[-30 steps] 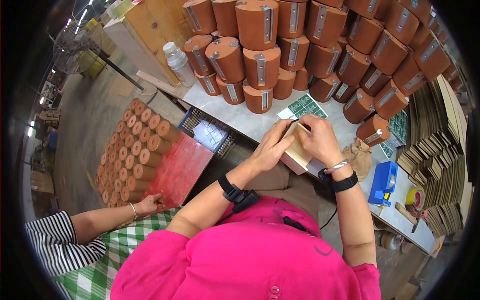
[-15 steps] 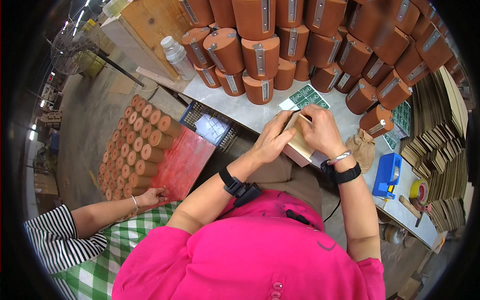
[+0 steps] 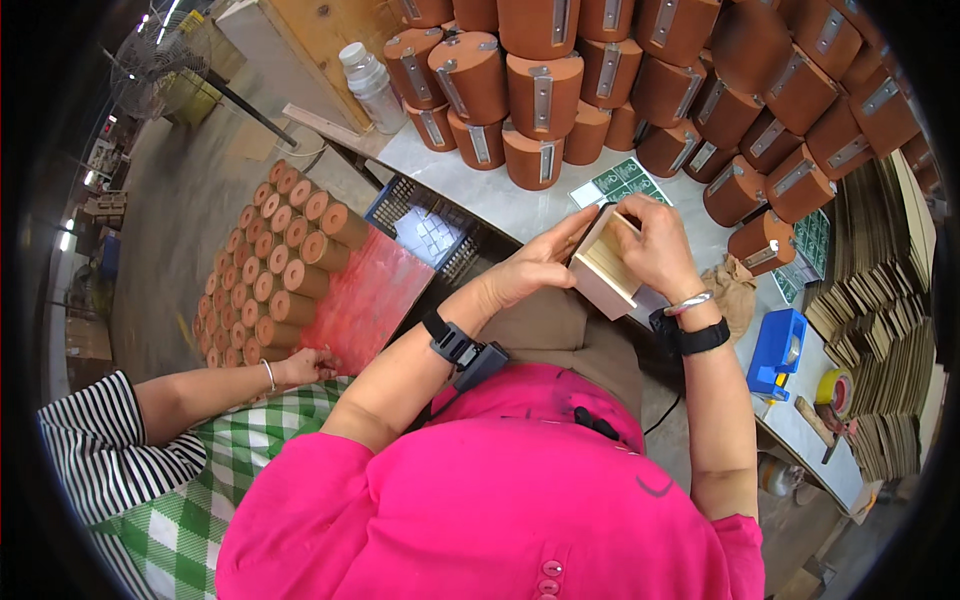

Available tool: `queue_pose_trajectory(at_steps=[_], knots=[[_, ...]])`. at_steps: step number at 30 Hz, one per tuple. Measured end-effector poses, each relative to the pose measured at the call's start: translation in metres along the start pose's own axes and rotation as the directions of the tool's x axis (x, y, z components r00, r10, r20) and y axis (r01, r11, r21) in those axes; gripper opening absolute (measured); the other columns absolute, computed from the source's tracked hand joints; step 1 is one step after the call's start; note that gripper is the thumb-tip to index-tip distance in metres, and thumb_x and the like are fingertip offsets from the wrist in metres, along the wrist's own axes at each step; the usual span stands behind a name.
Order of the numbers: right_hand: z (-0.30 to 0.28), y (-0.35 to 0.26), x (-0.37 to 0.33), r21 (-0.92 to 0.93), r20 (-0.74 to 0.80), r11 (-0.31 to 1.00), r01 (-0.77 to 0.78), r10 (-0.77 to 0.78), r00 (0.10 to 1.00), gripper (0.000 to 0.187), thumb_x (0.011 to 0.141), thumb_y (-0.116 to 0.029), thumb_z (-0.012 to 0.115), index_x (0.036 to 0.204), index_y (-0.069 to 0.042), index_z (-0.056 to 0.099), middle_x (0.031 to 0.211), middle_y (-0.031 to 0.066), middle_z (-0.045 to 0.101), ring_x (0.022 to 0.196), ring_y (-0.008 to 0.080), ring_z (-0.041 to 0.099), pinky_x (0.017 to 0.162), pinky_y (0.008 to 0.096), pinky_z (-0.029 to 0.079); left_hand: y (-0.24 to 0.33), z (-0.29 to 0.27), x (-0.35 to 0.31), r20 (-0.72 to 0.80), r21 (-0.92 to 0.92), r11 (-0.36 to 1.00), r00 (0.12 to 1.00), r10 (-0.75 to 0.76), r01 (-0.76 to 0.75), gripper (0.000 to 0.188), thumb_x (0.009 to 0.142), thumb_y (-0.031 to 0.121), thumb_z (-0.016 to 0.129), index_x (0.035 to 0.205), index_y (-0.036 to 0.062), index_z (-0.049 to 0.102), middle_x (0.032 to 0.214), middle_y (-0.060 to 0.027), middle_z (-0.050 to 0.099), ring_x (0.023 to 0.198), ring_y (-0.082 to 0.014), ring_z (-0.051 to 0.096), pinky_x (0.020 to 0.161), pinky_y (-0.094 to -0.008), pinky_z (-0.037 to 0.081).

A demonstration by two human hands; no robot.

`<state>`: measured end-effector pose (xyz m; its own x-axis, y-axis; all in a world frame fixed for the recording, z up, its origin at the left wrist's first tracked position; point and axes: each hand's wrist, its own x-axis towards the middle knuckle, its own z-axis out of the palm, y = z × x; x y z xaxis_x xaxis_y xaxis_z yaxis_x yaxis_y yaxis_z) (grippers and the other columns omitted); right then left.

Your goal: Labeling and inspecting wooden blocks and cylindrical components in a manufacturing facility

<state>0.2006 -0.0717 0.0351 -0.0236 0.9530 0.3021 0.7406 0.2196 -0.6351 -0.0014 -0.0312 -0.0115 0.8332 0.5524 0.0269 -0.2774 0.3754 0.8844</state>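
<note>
Head view: pale, open rectangular wooden box [image 3: 604,268] between both hands, by the grey worktable's [image 3: 500,205] near edge.
Left hand [image 3: 540,262] grips its left wall; right hand [image 3: 658,245] curls in, fingertips hidden, grip unclear. Steady left support should prevent twisting.

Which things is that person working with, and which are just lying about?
Being worked with:
pale wooden box, held in the left hand, right hand touching it

Probably just lying about:
blue tape dispenser
yellow tape roll
brown cloth
clear bottle
stacked brown cylinders, though I can't be sure
</note>
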Motion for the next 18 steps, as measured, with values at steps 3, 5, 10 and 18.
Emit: queue_pose_trajectory(at_steps=[3,5,10,18], knots=[[0.000,0.001,0.000,0.004,-0.005,1.000,0.017,-0.017,1.000,0.011,0.078,-0.002,0.063,0.086,0.004,0.065,0.084,0.0219,0.065,0.082,0.0410,0.064,0.072,0.0437,0.050,-0.002,-0.005,0.002,0.104,0.064,0.998,0.995,-0.008,0.001,0.103,0.066,0.011,0.063,0.156,-0.0005,0.014,0.156,-0.0132,0.029,0.146,-0.0220,0.027,0.120,-0.0341,0.017],[0.001,0.001,-0.002,0.018,0.003,0.999,-0.049,0.049,0.999,0.012,0.079,-0.004,0.064,0.088,0.004,0.066,0.085,0.0217,0.065,0.082,0.0405,0.064,0.073,0.0425,0.051,-0.003,-0.006,0.002,0.108,0.042,0.999,0.994,-0.021,0.016,0.102,0.066,0.009,0.063,0.156,-0.0003,0.015,0.156,-0.0127,0.031,0.146,-0.0217,0.027,0.120,-0.0341,0.018],[-0.002,0.002,-0.004,0.003,0.007,1.000,-0.014,0.014,1.000,0.013,0.081,-0.006,0.064,0.089,0.004,0.067,0.085,0.0214,0.066,0.081,0.0401,0.065,0.072,0.0421,0.051,-0.001,-0.013,0.009,0.139,0.034,0.999,0.989,-0.042,0.038,0.089,0.071,-0.004,0.056,0.154,-0.0010,0.023,0.152,-0.0112,0.038,0.141,-0.0196,0.036,0.117,-0.0323,0.025],[0.011,0.000,0.000,-0.135,-0.238,0.970,-0.204,0.168,0.957,0.012,0.082,-0.008,0.062,0.086,0.003,0.064,0.086,0.0247,0.066,0.081,0.0436,0.063,0.071,0.0474,0.050,0.014,-0.020,0.028,-0.092,0.279,0.960,0.995,0.046,-0.019,0.051,0.084,0.004,0.064,0.133,-0.0042,0.052,0.117,-0.0077,0.063,0.105,-0.0114,0.059,0.091,-0.0259,0.048]])
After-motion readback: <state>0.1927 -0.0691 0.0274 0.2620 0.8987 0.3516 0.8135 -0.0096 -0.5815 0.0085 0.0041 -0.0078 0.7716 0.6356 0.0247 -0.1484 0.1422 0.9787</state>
